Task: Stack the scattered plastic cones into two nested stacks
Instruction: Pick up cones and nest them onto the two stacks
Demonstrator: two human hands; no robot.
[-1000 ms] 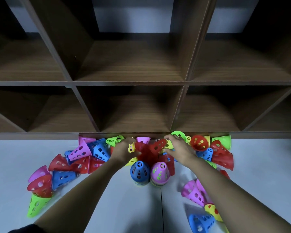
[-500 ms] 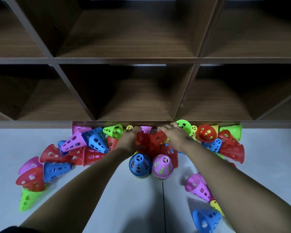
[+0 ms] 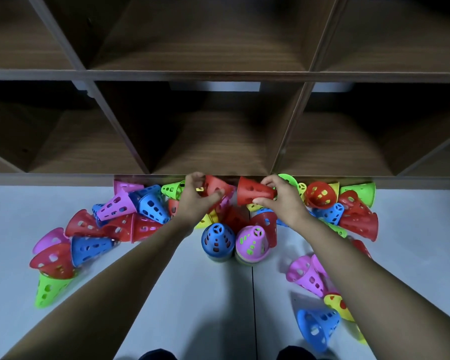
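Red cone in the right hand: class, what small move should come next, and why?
Probably lower the red cone in the right hand, wide end first, over the pink-topped stack; it is gripped and lifted, and that stack stands upright nearby.

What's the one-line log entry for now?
left hand grips left red cone | right hand grips right red cone | blue-topped stack, pink-topped stack upright

A sec ago both hands were digging low in the pile (image 3: 151, 207), now L hand (image 3: 194, 203) has lifted a red cone (image 3: 215, 187) clear & R hand (image 3: 286, 203) a second red cone (image 3: 252, 192), tipped sideways
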